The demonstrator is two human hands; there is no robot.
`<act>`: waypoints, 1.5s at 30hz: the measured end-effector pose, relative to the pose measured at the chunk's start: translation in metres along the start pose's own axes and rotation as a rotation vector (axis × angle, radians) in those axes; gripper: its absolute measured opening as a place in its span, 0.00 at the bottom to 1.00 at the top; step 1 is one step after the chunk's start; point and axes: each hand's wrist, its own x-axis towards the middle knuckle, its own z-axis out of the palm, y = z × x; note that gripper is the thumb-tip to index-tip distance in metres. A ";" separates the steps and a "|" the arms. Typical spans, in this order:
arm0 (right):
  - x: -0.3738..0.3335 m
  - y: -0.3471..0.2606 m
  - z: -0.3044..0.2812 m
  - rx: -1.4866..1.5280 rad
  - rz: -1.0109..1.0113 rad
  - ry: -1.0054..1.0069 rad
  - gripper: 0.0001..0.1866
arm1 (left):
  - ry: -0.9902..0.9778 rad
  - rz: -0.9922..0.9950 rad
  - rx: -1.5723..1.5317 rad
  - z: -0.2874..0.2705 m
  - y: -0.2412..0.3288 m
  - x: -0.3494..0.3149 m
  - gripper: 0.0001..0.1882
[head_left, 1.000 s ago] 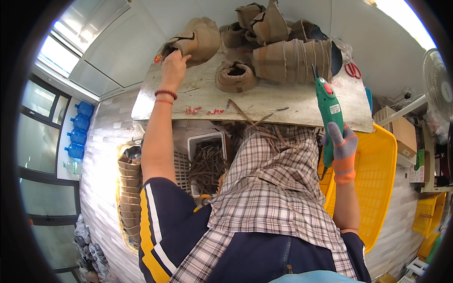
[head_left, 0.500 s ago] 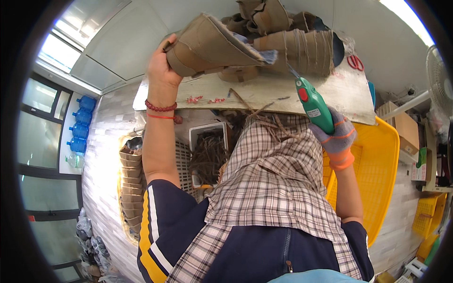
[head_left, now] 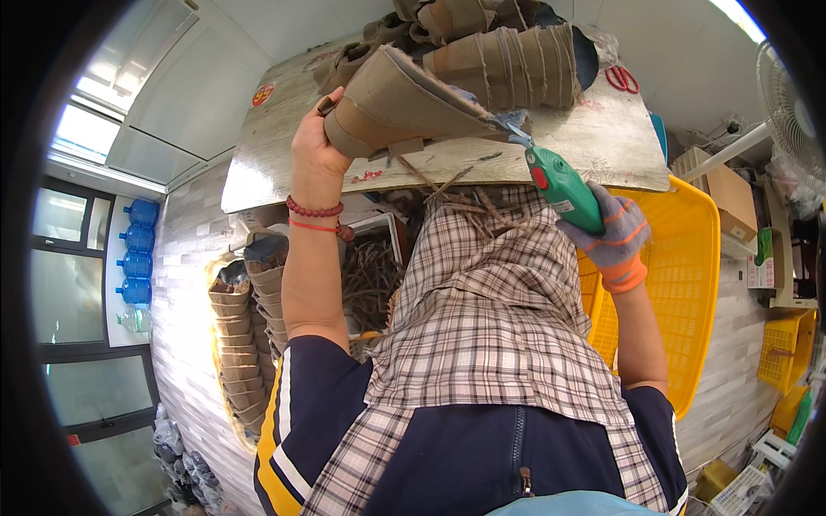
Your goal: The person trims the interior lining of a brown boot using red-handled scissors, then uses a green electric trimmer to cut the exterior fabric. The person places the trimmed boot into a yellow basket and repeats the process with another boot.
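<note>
My left hand point(head_left: 318, 150), bare with a red bead bracelet, grips the narrow end of a brown, boot-shaft-like sleeve point(head_left: 391, 101) with a fuzzy edge. The sleeve is held tilted above the worktable, its wide end toward the right. In my right hand point(head_left: 613, 230), in a grey and orange glove, is a green handheld power cutter point(head_left: 566, 191) with a red button. Its tip is at the frayed bluish lining on the sleeve's right corner; whether the blade bites into it is too small to tell.
More brown sleeves point(head_left: 508, 67) lie nested and heaped on the worktable point(head_left: 267, 163), near red-handled scissors point(head_left: 622, 79). Brown offcut strips point(head_left: 482, 211) rest on my plaid apron point(head_left: 473, 318). A yellow basket point(head_left: 680, 292) stands right; stacked sleeves point(head_left: 237, 344) stand left.
The cutter's tip has closed the gap to the sleeve's right corner. My view has shifted, bringing more of the tabletop's left side into sight.
</note>
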 end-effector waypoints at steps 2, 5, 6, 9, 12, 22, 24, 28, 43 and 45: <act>0.000 0.000 0.001 0.001 -0.015 0.007 0.34 | 0.039 -0.012 0.009 0.000 0.000 0.001 0.08; 0.000 -0.002 0.005 0.013 0.009 -0.026 0.34 | 0.084 -0.005 0.008 -0.007 0.000 0.005 0.07; 0.001 -0.004 0.006 0.027 0.017 -0.033 0.34 | 0.098 0.002 0.005 -0.012 0.000 0.007 0.07; 0.006 -0.008 0.006 0.068 0.030 -0.050 0.32 | 0.111 0.030 0.028 -0.021 -0.003 0.014 0.12; 0.008 -0.009 0.006 0.122 0.065 -0.082 0.31 | 0.085 -0.023 0.007 -0.009 -0.013 0.006 0.08; 0.022 -0.032 0.003 0.422 0.293 -0.162 0.27 | -0.065 0.078 0.118 0.026 -0.047 -0.027 0.15; 0.023 -0.035 0.005 0.483 0.347 -0.160 0.27 | -0.100 0.132 0.180 0.035 -0.055 -0.034 0.17; 0.024 -0.042 0.007 0.582 0.466 -0.158 0.27 | -0.203 0.271 0.274 0.040 -0.064 -0.045 0.20; 0.034 -0.047 0.014 0.889 0.771 -0.137 0.25 | -0.429 0.724 1.122 0.027 -0.094 -0.051 0.18; 0.038 -0.052 0.011 0.968 0.813 -0.097 0.23 | -0.362 0.501 0.918 0.015 -0.102 -0.047 0.15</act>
